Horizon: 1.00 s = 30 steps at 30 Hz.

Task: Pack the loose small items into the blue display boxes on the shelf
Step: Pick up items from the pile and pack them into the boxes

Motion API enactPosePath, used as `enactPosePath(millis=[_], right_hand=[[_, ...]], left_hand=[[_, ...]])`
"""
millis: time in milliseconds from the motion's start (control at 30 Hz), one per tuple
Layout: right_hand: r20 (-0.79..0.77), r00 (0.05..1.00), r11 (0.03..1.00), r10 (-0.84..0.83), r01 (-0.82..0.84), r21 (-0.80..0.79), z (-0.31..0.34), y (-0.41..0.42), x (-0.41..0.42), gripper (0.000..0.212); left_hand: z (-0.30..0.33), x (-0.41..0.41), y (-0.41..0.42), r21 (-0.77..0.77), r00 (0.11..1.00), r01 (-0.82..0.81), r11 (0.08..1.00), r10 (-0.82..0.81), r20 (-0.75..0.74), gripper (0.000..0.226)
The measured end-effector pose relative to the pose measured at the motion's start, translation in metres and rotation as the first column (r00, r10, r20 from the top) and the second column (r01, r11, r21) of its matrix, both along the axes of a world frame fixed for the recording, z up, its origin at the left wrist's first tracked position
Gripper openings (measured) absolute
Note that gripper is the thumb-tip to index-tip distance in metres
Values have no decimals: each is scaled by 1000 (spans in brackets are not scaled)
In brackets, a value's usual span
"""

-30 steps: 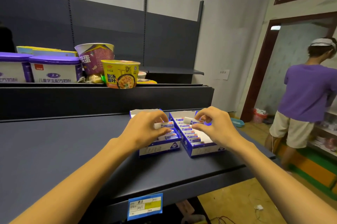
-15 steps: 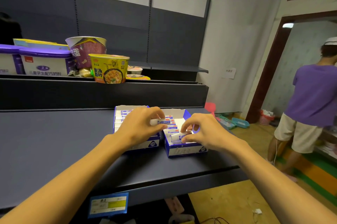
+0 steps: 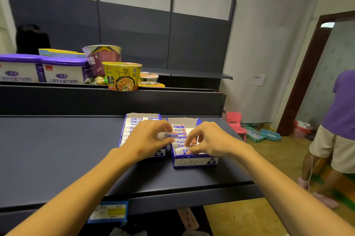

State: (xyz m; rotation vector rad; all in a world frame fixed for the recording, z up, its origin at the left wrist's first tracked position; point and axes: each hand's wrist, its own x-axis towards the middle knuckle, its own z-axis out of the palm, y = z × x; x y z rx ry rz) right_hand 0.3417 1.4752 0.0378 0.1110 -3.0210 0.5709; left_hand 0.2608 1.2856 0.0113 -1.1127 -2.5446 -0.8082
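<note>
Two blue display boxes stand side by side on the dark shelf (image 3: 57,149): the left box (image 3: 142,116) and the right box (image 3: 194,161), both holding rows of small white-and-blue erasers. My left hand (image 3: 148,139) hovers over the left box and pinches one eraser (image 3: 169,135) between thumb and fingers. My right hand (image 3: 209,140) reaches into the front of the right box and pinches another eraser (image 3: 182,150), which sits low inside the box at its front end.
On the upper shelf sit purple-lidded tubs (image 3: 63,70) and instant noodle cups (image 3: 123,76). A person in a purple shirt (image 3: 342,105) stands at the right by a doorway. A pink stool (image 3: 235,122) and teal baskets (image 3: 269,134) lie on the floor.
My right hand lowered its eraser from above the right box down into the box's front end. My left hand kept its eraser over the left box.
</note>
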Motion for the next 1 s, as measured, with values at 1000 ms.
enactPosePath(millis=[1000], right_hand=[[316,948,995,44,-70,72,18,-10,-16,22]], left_hand=[[-1,0,2,52,1000,10,999,-11,19,32]])
